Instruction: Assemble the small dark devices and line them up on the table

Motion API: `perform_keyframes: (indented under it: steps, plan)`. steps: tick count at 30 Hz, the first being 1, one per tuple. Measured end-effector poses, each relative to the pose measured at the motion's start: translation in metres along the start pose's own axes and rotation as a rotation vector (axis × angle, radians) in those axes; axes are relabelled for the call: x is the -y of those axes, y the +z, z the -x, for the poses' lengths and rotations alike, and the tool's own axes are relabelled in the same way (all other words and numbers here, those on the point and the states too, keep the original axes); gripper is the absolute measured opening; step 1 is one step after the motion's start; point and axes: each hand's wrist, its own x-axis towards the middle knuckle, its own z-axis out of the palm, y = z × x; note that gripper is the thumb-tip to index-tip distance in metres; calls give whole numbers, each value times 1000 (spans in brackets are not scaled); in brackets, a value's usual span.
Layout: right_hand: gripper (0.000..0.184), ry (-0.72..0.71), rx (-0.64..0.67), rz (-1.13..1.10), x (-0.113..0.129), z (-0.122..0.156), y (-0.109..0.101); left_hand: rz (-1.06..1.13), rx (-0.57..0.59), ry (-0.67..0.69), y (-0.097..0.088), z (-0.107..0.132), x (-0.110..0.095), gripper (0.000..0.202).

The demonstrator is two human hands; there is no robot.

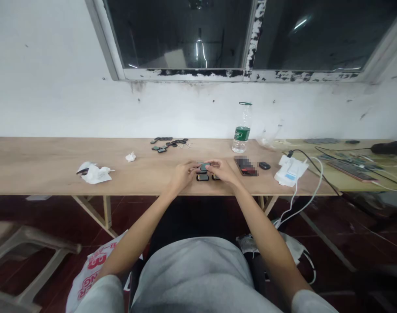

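Between my two hands is a small dark rectangular piece with a grey-green face [205,166], just above the wooden table [48,174]. The fingers of my left hand [186,170] close on its left side. My right hand [221,168] pinches its right side with thumb and fingers. Just below them on the table lies a similar black-edged piece [202,178]. Another small dark piece [215,177] lies partly under my right hand. Too little detail shows to tell what kind of parts these are.
Several similar dark pieces [162,148] lie scattered near the wall. A water bottle [241,132] stands behind a phone [245,166] and a small black case [264,165]. Crumpled tissue [95,173] lies left; a white packet [290,170] and cables [318,174] lie right.
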Motion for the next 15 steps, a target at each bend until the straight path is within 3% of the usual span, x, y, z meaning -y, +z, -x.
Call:
perform_keyframes:
  steps: [3,8,12,15]
  plan:
    - [35,-22,8,-8,0,-1,1,202,-27,-94,1,-3,2,23]
    - [33,-42,71,-57,2,0,6,606,51,-313,2,-6,13,40]
    - [32,-55,101,-78,0,1,11,667,51,-357,2,-7,22,47]
    - [33,-22,34,-45,-8,-7,3,626,68,-324,1,-8,28,47]
